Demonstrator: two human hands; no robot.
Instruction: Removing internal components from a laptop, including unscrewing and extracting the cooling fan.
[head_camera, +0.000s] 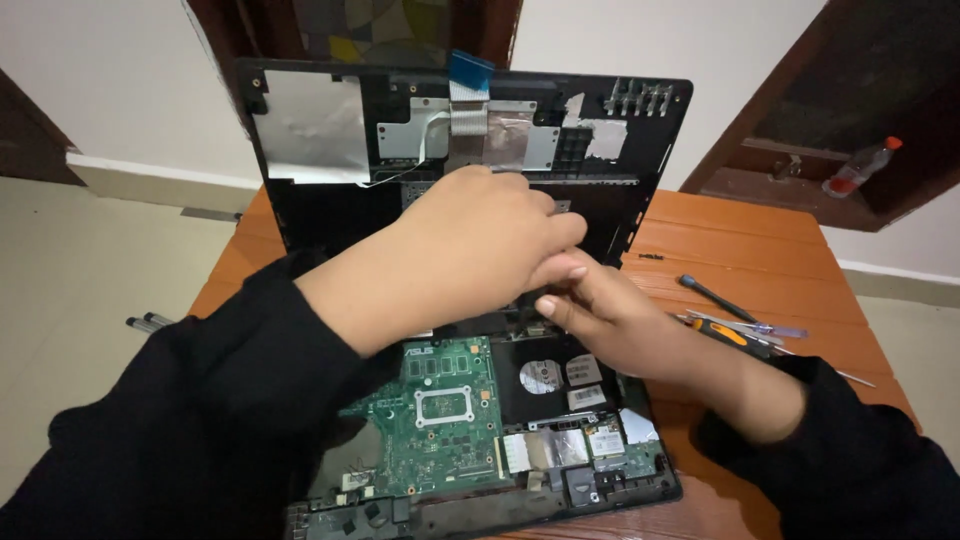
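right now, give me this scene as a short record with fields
left hand: over the middle of the opened laptop, fingers curled
right hand: fingertips meet the left hand's
laptop base: lid off, green motherboard and hard drive bare
raised panel: upright behind the hands
table: orange wood, screwdrivers at right

Two hands are counted over one opened laptop (600, 130): the left hand (470, 250) and the right hand (630, 320). One green circuit board (440, 420) is seen at six o'clock. Three tools (735, 325) are made out at three o'clock, and one plastic bottle (860, 167) at two o'clock.
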